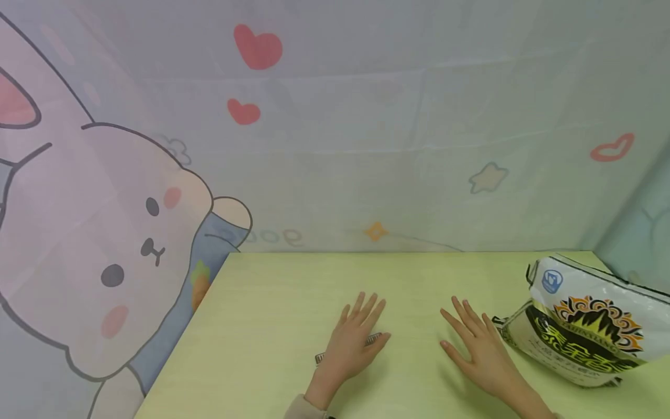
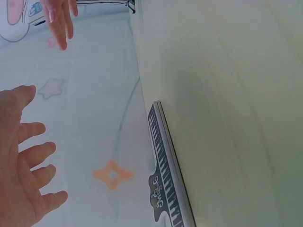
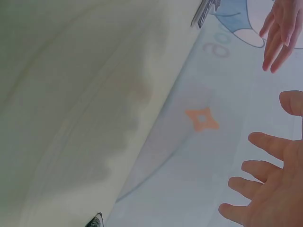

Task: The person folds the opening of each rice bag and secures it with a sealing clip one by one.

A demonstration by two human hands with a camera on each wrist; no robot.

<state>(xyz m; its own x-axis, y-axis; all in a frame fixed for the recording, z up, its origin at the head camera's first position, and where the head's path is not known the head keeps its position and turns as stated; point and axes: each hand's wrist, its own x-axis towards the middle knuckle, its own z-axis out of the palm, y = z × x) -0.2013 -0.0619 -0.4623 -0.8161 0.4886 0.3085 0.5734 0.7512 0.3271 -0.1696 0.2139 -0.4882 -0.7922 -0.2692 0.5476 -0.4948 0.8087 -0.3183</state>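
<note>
My left hand [image 1: 345, 346] hovers palm down over a slim folded item with a piano-key print [image 1: 374, 339], its fingers straight and spread. That item partly hides beneath the hand in the head view. The left wrist view shows its dark edge with white keys [image 2: 165, 179] and a scroll-shaped part with lettering, lying on the table below the left hand [image 2: 21, 161]. To the right, my right hand [image 1: 481, 352] is held above the table, fingers spread and nothing in them. A white printed rice bag [image 1: 591, 326] stands just right of it.
The pale yellow-green table [image 1: 262, 302] ends at a hanging cloth backdrop [image 1: 356, 128] with hearts, stars and a large cartoon rabbit [image 1: 104, 233]. The bag has black handles or cord at its corners and sits near the table's right side.
</note>
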